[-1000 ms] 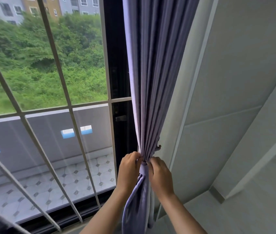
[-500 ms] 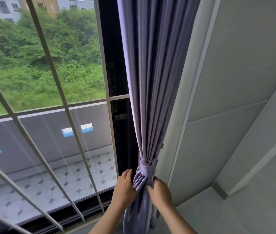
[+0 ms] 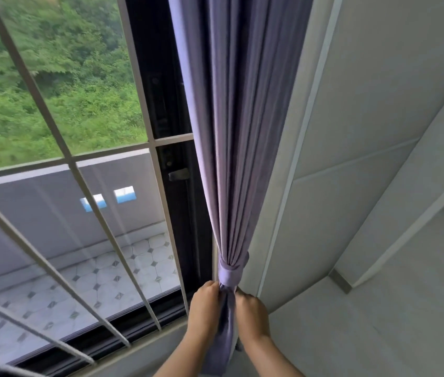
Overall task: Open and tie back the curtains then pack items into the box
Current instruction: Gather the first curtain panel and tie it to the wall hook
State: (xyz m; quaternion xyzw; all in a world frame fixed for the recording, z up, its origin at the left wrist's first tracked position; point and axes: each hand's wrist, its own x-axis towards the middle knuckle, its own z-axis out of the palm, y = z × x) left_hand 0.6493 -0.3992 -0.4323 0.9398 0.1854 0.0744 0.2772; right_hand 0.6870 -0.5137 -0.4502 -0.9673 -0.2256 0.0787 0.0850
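Head view — left hand point(image 3: 205, 306) and right hand point(image 3: 250, 308) pinch curtain point(image 3: 231, 131) just under tie band point(image 3: 229, 276) — window frame point(image 3: 171, 213) beside.

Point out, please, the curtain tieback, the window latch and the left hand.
curtain tieback point(image 3: 229, 276): head view, front of the wrapped band.
window latch point(image 3: 178, 174): head view, its handle.
left hand point(image 3: 205, 306): head view, back of hand.

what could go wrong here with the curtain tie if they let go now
Both the left hand and right hand grip the purple curtain just below the tieback band. Tugging downward might drag the band lower or loosen it, letting the gathered folds spread back across the window.
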